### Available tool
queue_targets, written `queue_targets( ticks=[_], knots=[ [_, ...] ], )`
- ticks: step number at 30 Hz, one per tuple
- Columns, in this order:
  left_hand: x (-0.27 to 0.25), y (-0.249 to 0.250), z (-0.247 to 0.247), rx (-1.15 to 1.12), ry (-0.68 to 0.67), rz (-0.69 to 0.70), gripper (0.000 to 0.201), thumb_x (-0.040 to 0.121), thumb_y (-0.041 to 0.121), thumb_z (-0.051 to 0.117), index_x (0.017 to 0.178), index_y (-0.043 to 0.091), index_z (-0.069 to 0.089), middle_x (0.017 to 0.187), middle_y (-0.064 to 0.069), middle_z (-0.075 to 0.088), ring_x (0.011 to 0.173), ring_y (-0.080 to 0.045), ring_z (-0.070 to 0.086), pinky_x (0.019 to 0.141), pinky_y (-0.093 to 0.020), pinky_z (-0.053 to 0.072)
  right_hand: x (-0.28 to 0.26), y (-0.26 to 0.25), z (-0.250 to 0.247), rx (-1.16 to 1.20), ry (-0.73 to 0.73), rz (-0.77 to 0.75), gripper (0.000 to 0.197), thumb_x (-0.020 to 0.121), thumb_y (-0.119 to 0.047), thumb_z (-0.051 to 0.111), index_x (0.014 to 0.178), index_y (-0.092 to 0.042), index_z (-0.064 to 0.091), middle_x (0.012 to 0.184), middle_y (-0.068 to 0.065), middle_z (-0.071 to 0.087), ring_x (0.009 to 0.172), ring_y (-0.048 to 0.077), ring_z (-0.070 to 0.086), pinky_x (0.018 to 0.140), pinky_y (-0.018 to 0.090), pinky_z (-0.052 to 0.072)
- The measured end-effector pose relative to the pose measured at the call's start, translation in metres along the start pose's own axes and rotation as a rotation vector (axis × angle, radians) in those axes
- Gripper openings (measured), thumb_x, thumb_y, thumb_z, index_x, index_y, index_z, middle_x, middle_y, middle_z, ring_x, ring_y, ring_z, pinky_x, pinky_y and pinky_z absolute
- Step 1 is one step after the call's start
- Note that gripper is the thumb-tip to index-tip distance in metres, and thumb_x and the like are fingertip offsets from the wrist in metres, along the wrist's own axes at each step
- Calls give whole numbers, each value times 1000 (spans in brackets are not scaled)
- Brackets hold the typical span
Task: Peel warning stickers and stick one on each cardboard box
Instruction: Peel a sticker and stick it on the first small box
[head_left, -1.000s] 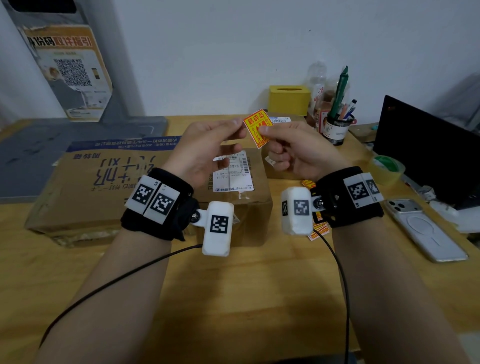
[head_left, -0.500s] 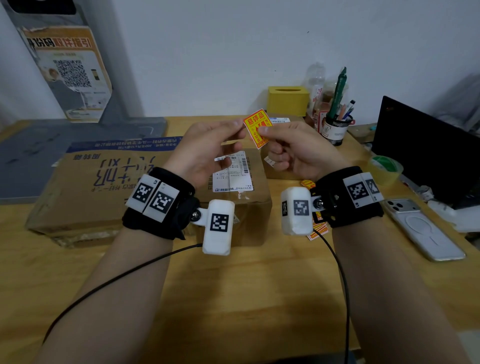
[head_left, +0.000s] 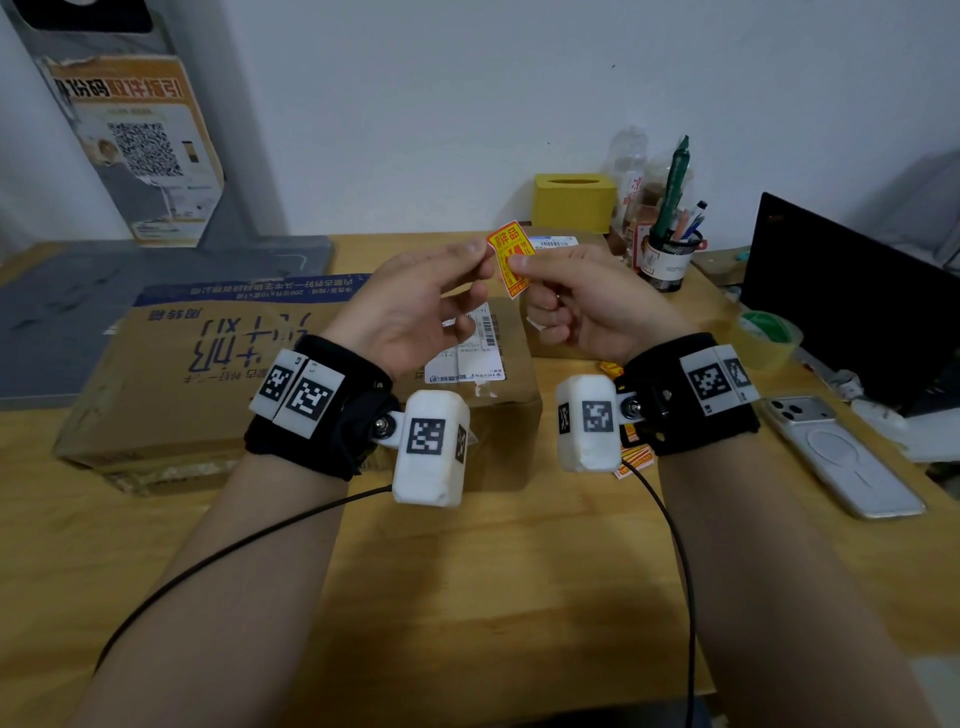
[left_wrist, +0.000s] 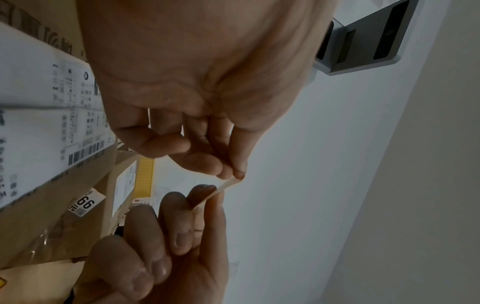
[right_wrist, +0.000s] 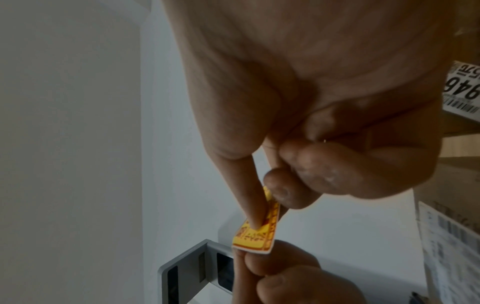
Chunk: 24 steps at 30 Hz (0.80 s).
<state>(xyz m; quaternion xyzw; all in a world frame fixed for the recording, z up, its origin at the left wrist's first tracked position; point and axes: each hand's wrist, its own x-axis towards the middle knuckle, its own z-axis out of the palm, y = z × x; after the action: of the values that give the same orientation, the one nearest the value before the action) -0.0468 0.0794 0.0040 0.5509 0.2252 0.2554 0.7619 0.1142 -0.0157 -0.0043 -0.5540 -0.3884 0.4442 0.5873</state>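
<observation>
Above boxes, left hand (head_left: 415, 306) and right hand (head_left: 587, 306) grip sticker (head_left: 511, 260); backing unclear.

Behind the right hand (head_left: 587, 306), the small cardboard box (head_left: 540, 340) is mostly hidden. More stickers (head_left: 631, 460) peek from under that wrist. The sticker (head_left: 511, 260)'s small print is unreadable.

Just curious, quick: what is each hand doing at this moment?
Left hand: pinches one corner of the warning sticker.
Right hand: pinches the same sticker at its other side.
</observation>
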Motion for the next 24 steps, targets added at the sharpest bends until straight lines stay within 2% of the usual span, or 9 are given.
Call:
queue_targets(
  ticks=[4,7,15,18,24],
  knots=[
    [-1,0,1,-17,10,1,15,97,27,62,86,20,69,76,8,64,63,-5,56,53,-18,38,-1,0,1,21,-5,-6,26,101,-20,61,76,-14,58,53,-2,38,46,10,27,41,20,27],
    [-1,1,2,-21,17,6,14,97,27,63,85,21,69,76,8,63,63,-5,55,53,-18,37,-2,-1,1,30,1,-7,30,101,-20,61,71,-16,58,54,-2,38,48,11,25,41,20,27],
    [-1,-1,3,-27,27,-2,10,97,26,62,93,18,68,78,7,63,62,-5,55,52,-17,38,-2,-1,1,5,0,-5,20,101,-22,62,83,-14,60,54,-2,39,47,10,27,41,21,28],
    [-1,-1,3,-34,18,-8,10,98,25,62,95,17,68,77,7,63,61,-4,56,51,-17,38,-3,-1,2,5,-8,-14,22,101,-22,61,80,-14,62,55,-2,39,46,10,27,41,21,27],
    [0,-1,4,13,47,-13,13,97,22,62,88,16,68,73,5,63,58,-4,56,50,-17,37,-3,1,3,-26,4,-16,17,100,-21,63,86,-13,65,54,-2,41,44,10,29,40,20,29]
  ],
)
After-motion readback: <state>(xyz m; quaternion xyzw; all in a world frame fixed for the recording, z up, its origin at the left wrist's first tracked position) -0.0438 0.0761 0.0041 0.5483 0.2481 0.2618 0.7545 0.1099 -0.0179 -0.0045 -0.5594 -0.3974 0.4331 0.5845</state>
